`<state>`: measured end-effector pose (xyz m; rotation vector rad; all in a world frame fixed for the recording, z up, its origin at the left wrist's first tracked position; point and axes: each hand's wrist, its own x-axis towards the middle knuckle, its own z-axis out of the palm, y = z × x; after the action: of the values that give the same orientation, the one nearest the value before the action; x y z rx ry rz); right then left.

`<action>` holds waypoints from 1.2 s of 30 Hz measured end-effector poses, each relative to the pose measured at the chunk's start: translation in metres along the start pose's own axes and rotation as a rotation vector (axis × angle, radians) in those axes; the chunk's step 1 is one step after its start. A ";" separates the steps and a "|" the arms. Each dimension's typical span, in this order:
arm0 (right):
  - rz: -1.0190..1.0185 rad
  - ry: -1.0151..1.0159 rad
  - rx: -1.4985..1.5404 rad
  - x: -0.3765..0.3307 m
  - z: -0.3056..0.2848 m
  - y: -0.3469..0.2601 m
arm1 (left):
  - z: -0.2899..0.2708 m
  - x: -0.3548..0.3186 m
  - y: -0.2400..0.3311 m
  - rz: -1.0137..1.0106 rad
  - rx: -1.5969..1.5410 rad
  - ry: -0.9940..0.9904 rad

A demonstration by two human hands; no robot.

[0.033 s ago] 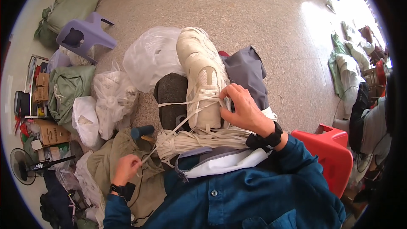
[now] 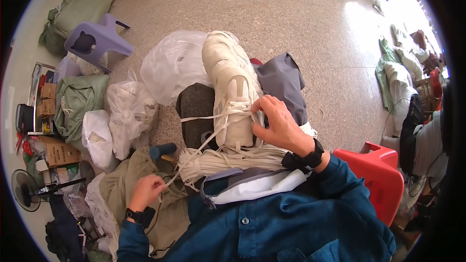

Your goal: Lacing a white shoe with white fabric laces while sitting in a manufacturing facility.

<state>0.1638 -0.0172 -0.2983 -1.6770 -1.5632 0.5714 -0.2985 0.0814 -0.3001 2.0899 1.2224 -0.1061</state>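
Observation:
A stack of cream sneakers (image 2: 234, 87) stands in front of me, the nearest one with its heel towards me. My right hand (image 2: 281, 123) is at this shoe's right side, index finger and thumb at the lace and collar edge; I cannot make out exactly what lies between them. A flat cream shoelace (image 2: 208, 141) runs from the eyelets down to the left. Its end is pinched in my left hand (image 2: 147, 191), low on the left. Across my lap, below the heel, lies a thick bundle of cream laces (image 2: 213, 163).
Beside the shoe are a dark rough-surfaced block (image 2: 196, 111) and a grey cloth bag (image 2: 284, 82). A clear plastic bag (image 2: 170, 65) lies behind. A red stool (image 2: 376, 174) stands right, a purple stool (image 2: 99, 39) far left. A dark blue cylindrical handle (image 2: 163, 151) is near the left hand.
My left hand has shifted very slightly to the right with the shoelace. The right hand and the shoe stay in place.

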 end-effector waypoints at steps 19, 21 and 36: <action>-0.312 0.034 -0.138 0.025 0.000 -0.024 | -0.006 0.129 0.199 0.832 0.199 0.364; -0.357 -0.015 -0.148 0.037 0.012 -0.032 | -0.007 0.123 0.212 0.853 0.182 0.379; 0.436 0.603 1.165 -0.010 -0.094 0.079 | 0.022 0.149 0.173 0.625 -0.187 0.355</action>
<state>0.2838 -0.0452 -0.3031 -1.0567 -0.2461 0.8563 -0.0741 0.1243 -0.2845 2.2778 0.6745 0.6593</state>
